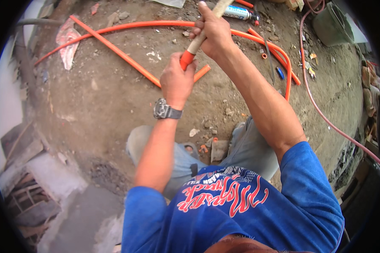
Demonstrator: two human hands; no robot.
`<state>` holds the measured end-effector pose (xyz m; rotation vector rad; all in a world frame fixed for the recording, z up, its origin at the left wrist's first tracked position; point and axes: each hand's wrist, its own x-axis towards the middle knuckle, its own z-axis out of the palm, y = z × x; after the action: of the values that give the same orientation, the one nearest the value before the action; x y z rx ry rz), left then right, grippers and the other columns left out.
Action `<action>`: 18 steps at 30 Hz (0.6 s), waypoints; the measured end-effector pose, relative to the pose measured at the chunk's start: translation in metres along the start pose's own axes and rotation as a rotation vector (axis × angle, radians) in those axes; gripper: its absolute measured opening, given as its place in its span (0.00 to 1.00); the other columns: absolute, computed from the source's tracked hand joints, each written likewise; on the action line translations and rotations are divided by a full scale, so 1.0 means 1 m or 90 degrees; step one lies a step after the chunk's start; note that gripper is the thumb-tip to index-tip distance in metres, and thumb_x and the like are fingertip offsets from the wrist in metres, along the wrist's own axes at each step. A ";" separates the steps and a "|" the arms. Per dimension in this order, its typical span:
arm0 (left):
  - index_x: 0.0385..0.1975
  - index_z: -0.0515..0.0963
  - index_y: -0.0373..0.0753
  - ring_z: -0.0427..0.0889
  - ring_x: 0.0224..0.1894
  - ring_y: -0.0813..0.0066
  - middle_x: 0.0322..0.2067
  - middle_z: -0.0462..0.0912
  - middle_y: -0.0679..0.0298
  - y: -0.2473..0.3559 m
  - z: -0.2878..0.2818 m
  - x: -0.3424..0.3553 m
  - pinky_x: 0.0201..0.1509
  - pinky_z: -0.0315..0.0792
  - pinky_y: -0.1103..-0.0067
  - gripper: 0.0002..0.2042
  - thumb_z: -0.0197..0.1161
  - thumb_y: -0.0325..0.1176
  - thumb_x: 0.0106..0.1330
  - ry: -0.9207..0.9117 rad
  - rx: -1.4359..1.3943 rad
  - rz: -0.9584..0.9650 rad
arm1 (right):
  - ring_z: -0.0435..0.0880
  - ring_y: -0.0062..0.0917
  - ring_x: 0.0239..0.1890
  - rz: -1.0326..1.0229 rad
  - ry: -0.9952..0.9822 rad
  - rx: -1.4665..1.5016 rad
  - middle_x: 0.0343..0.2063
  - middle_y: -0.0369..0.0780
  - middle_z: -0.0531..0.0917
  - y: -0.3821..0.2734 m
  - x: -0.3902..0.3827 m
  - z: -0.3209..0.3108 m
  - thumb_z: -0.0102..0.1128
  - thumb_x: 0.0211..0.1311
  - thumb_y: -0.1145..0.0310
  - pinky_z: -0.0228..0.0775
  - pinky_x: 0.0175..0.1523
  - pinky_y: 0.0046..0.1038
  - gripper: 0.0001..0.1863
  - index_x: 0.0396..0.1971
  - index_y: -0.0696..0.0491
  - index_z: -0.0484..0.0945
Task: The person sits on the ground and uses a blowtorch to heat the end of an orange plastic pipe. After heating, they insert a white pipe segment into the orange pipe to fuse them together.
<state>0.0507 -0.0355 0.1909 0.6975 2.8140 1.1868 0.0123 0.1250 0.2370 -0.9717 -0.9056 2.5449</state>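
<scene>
My left hand (176, 81), with a dark wristwatch (165, 111) on the wrist, is closed around a short orange pipe piece (186, 59). My right hand (214, 31) grips a pale wooden handle (198, 40) that runs into the orange piece from above. Both hands are held out over dusty ground, above my bent knees in grey trousers (245, 147).
Long orange pipes (118, 51) lie crossed and curved on the dirt (109, 101). A spray can (240, 12) lies at the far top. A thin red hose (321, 114) runs down the right. A green bucket (331, 23) stands top right; broken bricks and concrete (33, 177) sit lower left.
</scene>
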 end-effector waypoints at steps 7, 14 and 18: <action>0.40 0.78 0.36 0.85 0.35 0.42 0.30 0.86 0.48 0.014 0.005 0.005 0.37 0.76 0.57 0.21 0.72 0.50 0.66 -0.099 -0.017 -0.119 | 0.64 0.20 0.16 0.030 -0.036 0.000 0.16 0.32 0.66 0.002 0.004 -0.001 0.65 0.72 0.53 0.63 0.24 0.31 0.20 0.28 0.49 0.66; 0.35 0.78 0.33 0.82 0.27 0.55 0.25 0.83 0.51 -0.002 0.002 0.008 0.33 0.73 0.65 0.20 0.74 0.46 0.65 -0.207 -0.312 -0.163 | 0.60 0.19 0.13 0.118 -0.160 0.014 0.13 0.28 0.60 -0.004 0.008 -0.001 0.61 0.74 0.48 0.56 0.21 0.27 0.24 0.22 0.44 0.63; 0.37 0.77 0.34 0.81 0.27 0.56 0.25 0.82 0.53 -0.005 -0.007 0.015 0.35 0.72 0.65 0.18 0.74 0.43 0.65 -0.332 -0.474 -0.234 | 0.60 0.19 0.13 0.133 -0.244 0.028 0.13 0.28 0.59 -0.008 0.014 -0.007 0.62 0.73 0.47 0.56 0.21 0.27 0.25 0.22 0.43 0.62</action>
<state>0.0343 -0.0375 0.1951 0.3358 1.7799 1.5326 0.0074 0.1408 0.2311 -0.6020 -0.8753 2.9808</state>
